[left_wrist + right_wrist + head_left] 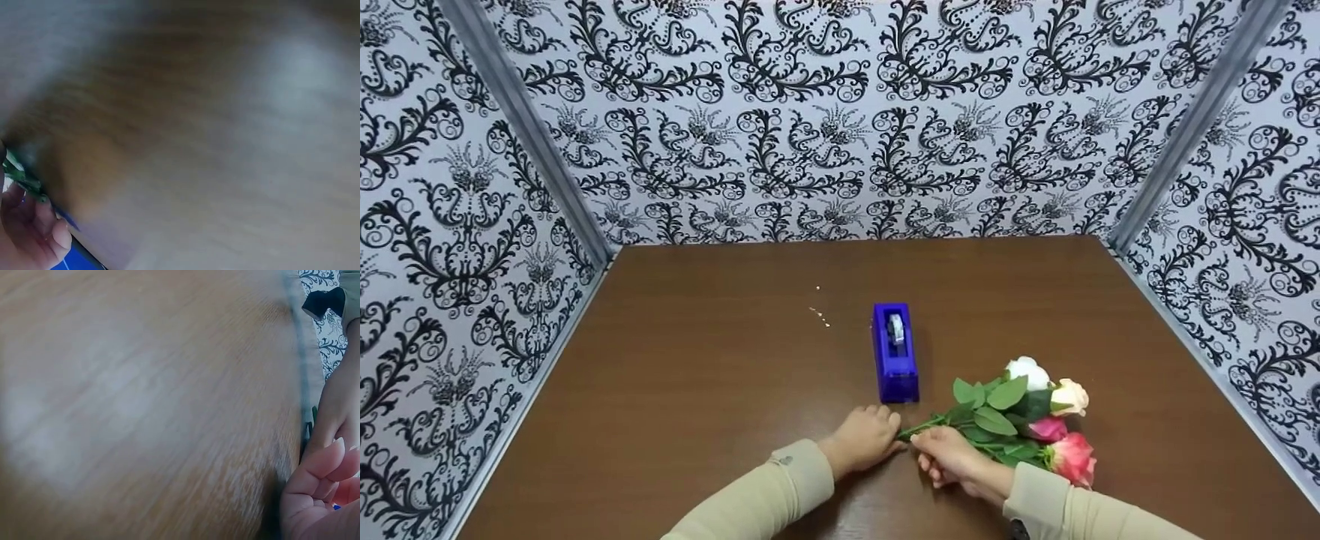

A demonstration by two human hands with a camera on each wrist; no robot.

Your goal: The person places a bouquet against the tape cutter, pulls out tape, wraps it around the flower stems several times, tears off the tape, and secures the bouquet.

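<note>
A bouquet of artificial roses [996, 417] lies on the table, its blooms to the right and its green stems to the left. My left hand [866, 439] grips the stem ends, back of the hand up; the left wrist view shows its curled fingers beside green stems [22, 179]. Close by, the thumb and index finger of my right hand [952, 459] pinch the stems below the leaves. Whether either hand also holds tape is too small to tell. A blue tape dispenser [897, 367] stands just beyond my left fingertips.
The brown tabletop [697, 360] has a few small white specks [821, 316] left of the dispenser. Patterned panels [840, 120] rise behind and on both sides.
</note>
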